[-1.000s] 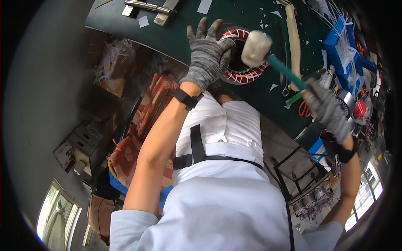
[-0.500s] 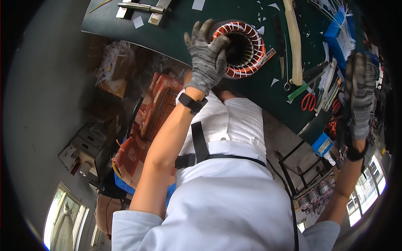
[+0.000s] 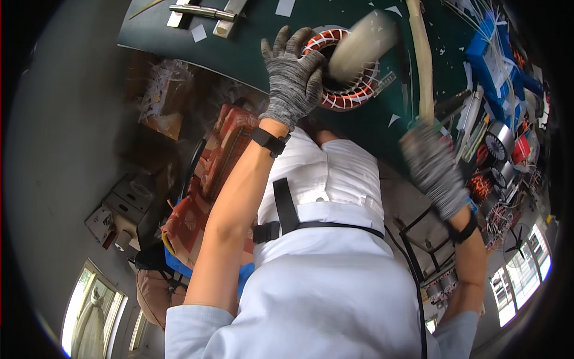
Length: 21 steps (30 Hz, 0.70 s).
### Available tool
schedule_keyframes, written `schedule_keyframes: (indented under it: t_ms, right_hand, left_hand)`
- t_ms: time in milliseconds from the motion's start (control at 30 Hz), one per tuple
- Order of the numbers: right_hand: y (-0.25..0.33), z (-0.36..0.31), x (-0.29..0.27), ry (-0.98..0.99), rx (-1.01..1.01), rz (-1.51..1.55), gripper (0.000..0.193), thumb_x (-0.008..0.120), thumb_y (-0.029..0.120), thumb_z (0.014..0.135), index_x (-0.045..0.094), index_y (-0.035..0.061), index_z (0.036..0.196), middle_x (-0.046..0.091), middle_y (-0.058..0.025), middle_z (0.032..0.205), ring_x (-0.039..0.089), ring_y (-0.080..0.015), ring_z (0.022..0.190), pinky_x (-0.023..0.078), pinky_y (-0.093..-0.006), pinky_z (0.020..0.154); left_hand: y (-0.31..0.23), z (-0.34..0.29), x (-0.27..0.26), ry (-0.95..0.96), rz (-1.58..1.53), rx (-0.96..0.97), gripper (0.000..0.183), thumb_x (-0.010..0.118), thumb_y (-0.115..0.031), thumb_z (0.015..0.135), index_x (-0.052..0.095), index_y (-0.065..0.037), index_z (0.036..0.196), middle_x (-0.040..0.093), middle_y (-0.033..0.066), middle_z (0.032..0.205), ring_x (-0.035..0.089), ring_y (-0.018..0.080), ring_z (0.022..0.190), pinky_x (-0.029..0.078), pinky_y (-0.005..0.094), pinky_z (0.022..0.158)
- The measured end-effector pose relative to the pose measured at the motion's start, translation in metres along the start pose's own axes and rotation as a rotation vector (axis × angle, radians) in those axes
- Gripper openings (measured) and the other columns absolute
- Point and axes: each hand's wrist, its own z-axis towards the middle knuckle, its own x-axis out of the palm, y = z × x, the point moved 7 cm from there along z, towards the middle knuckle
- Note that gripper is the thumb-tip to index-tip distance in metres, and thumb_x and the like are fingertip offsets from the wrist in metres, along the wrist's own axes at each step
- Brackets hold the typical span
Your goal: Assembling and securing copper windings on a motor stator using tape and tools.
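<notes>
A ring-shaped motor stator with orange windings laced in white cord lies on the green table. My left hand, in a grey knit glove, rests against its left rim, thumb over the edge and fingers spread. Across the stator's opening is a pale wooden mallet head, smeared by motion. My gloved right hand is at the table's near edge, closed and blurred; it appears to grip the mallet, whose handle is too smeared to make out.
A long wooden stick lies right of the stator, near a dark-handled blade. Farther right are a blue box and tools. At the far left, a metal rod crosses pale bars. A chair with a red patterned cover stands left of my legs.
My right hand has swung inward from the far right, and the mallet head has come into view over the stator. My left hand stays on the stator's rim.
</notes>
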Motion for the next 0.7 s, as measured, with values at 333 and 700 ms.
schedule_keyframes:
  t_ms: [333,700]
  right_hand:
    - [0.004,0.033,-0.043,0.016,0.011,0.344,0.034,0.049,0.013,0.092,0.044,-0.0008,0.122,0.056,-0.0143,0.107,0.062,-0.0212,0.087,0.052,-0.0315,0.076]
    - [-0.007,0.024,-0.043,0.016,-0.037,0.154,0.036,0.049,0.013,0.092,0.044,0.0002,0.126,0.055,-0.0143,0.114,0.056,-0.0215,0.099,0.046,-0.0305,0.090]
  left_hand:
    - [-0.001,-0.007,0.002,0.014,0.005,-0.087,0.021,0.057,-0.025,0.071,0.066,-0.021,0.089,0.037,0.0127,0.136,0.018,0.0405,0.132,-0.002,0.0624,0.104]
    - [-0.005,-0.004,-0.002,-0.039,-0.001,-0.071,0.015,0.055,-0.021,0.072,0.064,-0.016,0.083,0.045,0.0113,0.131,0.029,0.0393,0.127,0.009,0.0590,0.104]
